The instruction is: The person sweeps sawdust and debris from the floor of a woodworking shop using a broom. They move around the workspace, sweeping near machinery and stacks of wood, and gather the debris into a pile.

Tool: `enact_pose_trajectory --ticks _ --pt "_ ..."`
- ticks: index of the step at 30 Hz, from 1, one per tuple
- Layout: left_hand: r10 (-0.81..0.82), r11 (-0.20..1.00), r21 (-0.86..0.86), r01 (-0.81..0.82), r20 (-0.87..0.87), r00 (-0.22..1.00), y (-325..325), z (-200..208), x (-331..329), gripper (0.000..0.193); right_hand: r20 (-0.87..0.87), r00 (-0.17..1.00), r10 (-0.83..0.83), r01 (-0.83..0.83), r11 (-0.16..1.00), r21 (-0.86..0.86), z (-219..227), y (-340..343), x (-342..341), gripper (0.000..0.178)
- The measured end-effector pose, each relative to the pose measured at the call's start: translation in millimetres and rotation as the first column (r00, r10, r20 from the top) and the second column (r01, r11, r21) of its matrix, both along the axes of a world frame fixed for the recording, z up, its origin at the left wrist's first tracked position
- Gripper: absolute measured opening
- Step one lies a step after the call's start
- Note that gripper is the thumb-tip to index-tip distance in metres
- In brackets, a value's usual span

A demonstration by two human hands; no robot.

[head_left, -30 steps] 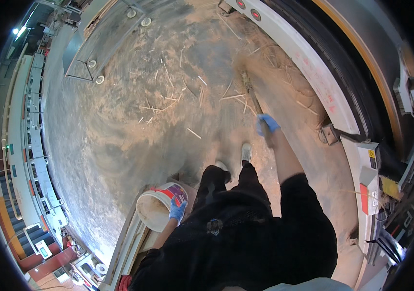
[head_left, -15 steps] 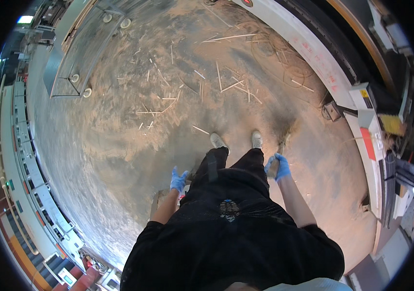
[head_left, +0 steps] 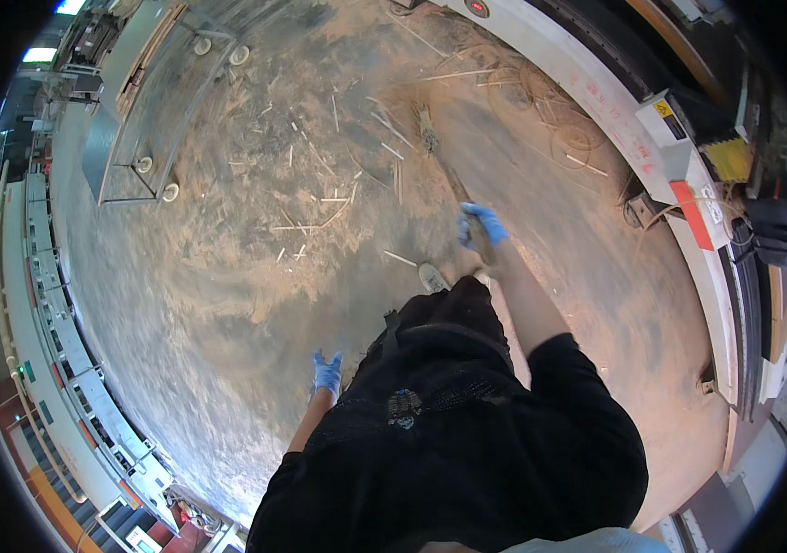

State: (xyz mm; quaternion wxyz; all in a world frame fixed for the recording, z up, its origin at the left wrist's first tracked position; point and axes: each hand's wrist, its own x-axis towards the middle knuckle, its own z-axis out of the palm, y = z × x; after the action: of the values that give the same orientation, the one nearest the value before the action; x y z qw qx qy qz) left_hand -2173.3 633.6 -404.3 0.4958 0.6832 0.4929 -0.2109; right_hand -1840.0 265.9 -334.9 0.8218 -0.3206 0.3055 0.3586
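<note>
My right hand (head_left: 483, 227), in a blue glove, is closed around the handle of a broom (head_left: 427, 136). The broom reaches forward across the dusty floor, and its bristles rest among pale thin strips (head_left: 391, 151) and brown dust. Out to the left of my body hangs my left hand (head_left: 327, 374), also gloved in blue; its fingers are apart and hold nothing. One light shoe (head_left: 432, 278) shows ahead of my dark trousers, while the other is hidden.
More strips and dust lie scattered on the floor (head_left: 255, 304). A metal-framed cart on wheels (head_left: 126, 200) stands at far left. A long white machine (head_left: 596, 111) curves along the right side, with a red-and-white box (head_left: 696, 215). Another long machine (head_left: 52, 304) borders the left.
My right hand has swung forward and inward with the broom, whose bristles moved from beside my right foot into the strips ahead. My left hand stays low at the left, fingers still apart.
</note>
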Motion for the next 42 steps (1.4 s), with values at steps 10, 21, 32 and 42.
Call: enact_pose_trajectory --ticks 10,21,32,42 --pt "0.038 0.999 -0.041 -0.032 0.141 0.989 -61 -6 47 0.075 0.019 0.996 -0.092 0.093 0.971 -0.221 66 -87 67 0.015" --pt "0.208 0.976 -0.087 -0.2 0.095 0.973 -83 -27 126 0.079 -0.17 0.94 0.295 -0.335 0.889 -0.311 -23 -7 298 0.019" --pt "0.215 0.976 -0.016 -0.216 -0.048 0.975 -141 75 232 0.076 -0.263 0.965 -0.002 -0.045 0.984 -0.172 142 -23 223 0.017" --pt "0.48 0.877 -0.072 -0.475 0.086 0.873 -167 25 151 0.075 -0.436 0.862 0.257 -0.256 0.965 0.064 29 144 289 0.023"
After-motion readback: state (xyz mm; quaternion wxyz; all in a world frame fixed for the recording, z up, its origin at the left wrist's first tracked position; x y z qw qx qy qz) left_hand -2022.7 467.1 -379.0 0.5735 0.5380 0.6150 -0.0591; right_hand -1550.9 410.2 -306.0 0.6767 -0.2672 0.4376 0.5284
